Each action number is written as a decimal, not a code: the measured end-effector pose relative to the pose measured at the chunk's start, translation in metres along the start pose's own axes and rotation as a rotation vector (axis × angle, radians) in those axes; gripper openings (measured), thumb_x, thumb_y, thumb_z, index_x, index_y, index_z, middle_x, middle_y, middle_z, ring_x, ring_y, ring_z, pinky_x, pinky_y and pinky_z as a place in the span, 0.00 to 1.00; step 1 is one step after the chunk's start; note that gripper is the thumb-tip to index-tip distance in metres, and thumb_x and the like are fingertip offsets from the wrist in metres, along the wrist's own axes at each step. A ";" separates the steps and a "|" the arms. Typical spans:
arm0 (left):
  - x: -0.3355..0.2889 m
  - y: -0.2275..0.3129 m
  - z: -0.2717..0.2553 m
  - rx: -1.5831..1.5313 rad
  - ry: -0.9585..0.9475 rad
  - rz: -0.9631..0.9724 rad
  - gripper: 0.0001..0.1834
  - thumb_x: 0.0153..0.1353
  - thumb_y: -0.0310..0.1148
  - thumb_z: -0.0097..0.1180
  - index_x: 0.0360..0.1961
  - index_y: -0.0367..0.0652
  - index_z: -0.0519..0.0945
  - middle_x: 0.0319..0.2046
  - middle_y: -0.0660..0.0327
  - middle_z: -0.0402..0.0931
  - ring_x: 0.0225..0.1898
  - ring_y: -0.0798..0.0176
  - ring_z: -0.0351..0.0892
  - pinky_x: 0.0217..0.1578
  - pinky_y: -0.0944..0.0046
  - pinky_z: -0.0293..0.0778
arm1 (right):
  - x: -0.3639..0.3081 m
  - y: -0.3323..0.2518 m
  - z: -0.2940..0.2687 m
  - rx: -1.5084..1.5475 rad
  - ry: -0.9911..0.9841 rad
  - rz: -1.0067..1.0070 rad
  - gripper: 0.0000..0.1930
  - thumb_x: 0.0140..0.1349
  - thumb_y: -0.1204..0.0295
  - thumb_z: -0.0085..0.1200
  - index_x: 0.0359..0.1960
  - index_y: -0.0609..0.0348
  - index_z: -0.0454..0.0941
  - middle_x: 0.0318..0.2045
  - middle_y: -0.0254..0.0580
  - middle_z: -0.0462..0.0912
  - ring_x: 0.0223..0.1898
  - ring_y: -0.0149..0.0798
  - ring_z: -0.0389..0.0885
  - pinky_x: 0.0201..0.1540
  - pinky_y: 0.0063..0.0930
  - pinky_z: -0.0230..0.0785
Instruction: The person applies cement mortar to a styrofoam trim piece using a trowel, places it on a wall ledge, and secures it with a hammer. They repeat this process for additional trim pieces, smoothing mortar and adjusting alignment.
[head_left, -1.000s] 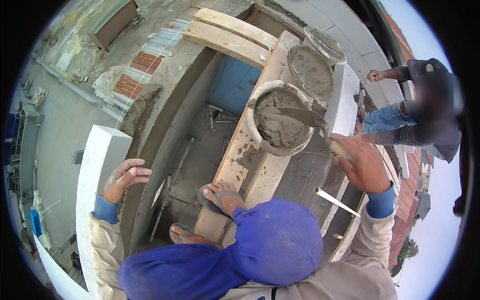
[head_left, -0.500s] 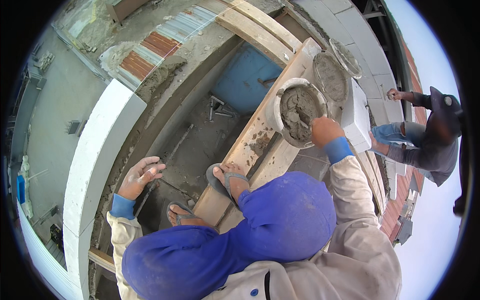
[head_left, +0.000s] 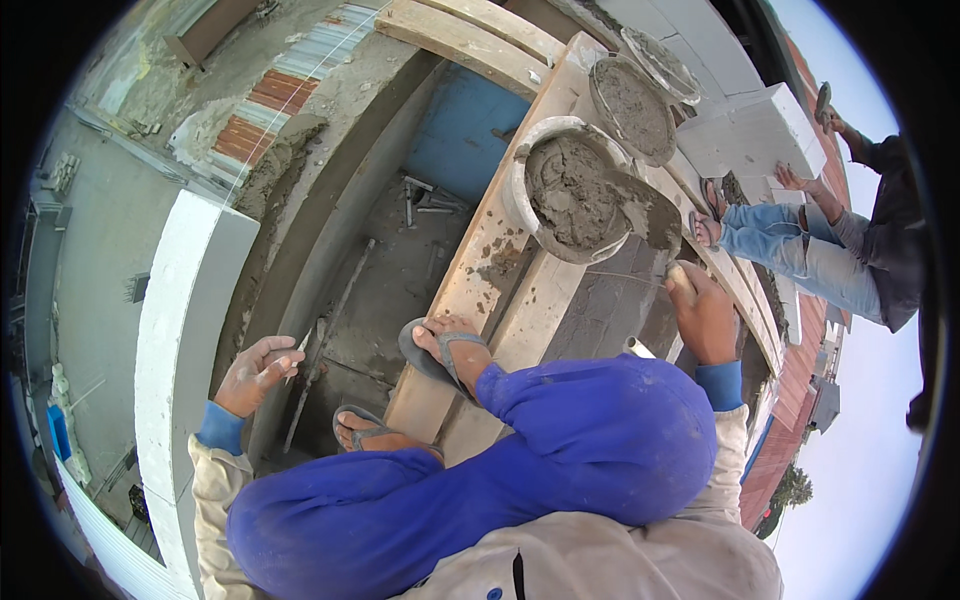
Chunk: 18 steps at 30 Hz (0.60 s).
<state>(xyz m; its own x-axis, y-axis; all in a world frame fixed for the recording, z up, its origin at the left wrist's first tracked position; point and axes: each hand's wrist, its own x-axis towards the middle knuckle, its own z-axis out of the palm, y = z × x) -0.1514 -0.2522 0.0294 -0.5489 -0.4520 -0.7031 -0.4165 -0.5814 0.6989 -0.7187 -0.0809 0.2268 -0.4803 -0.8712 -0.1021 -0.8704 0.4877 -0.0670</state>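
In the head view, the right hand has its fingers wrapped around the handle of a trowel; the blade overlaps the right rim of the nearest bucket, full of mortar, on the planks. The left hand, fingers slightly parted and curled, is near the white wall's right edge.

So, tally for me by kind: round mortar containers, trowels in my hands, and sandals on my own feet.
Round mortar containers: 3
Trowel, in your right hand: 1
Grey sandals you wear: 2
Total: 6
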 end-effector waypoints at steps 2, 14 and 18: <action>0.034 0.056 0.007 0.195 -0.165 0.127 0.30 0.70 0.44 0.61 0.64 0.32 0.72 0.55 0.49 0.81 0.55 0.61 0.81 0.56 0.61 0.76 | -0.011 0.003 0.015 0.423 0.004 0.271 0.21 0.71 0.55 0.59 0.51 0.60 0.81 0.26 0.42 0.82 0.23 0.38 0.82 0.29 0.32 0.74; 0.265 0.208 0.221 0.126 -0.143 0.172 0.17 0.75 0.42 0.55 0.47 0.36 0.77 0.39 0.53 0.84 0.40 0.58 0.88 0.44 0.59 0.86 | -0.036 -0.043 0.089 1.477 -0.319 0.637 0.23 0.79 0.48 0.43 0.51 0.57 0.70 0.26 0.31 0.70 0.19 0.25 0.68 0.19 0.22 0.63; 0.271 0.183 0.228 -0.071 -0.101 0.189 0.15 0.74 0.42 0.57 0.40 0.37 0.79 0.33 0.57 0.83 0.31 0.63 0.86 0.38 0.61 0.86 | -0.052 -0.054 0.130 1.276 -0.431 0.617 0.24 0.79 0.46 0.42 0.48 0.58 0.72 0.24 0.30 0.70 0.21 0.23 0.68 0.21 0.21 0.63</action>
<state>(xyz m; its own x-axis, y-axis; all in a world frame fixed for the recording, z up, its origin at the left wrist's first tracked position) -0.5419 -0.3266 -0.0028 -0.6839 -0.4894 -0.5411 -0.2493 -0.5402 0.8037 -0.6324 -0.0546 0.1063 -0.4632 -0.5405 -0.7024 0.2449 0.6836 -0.6875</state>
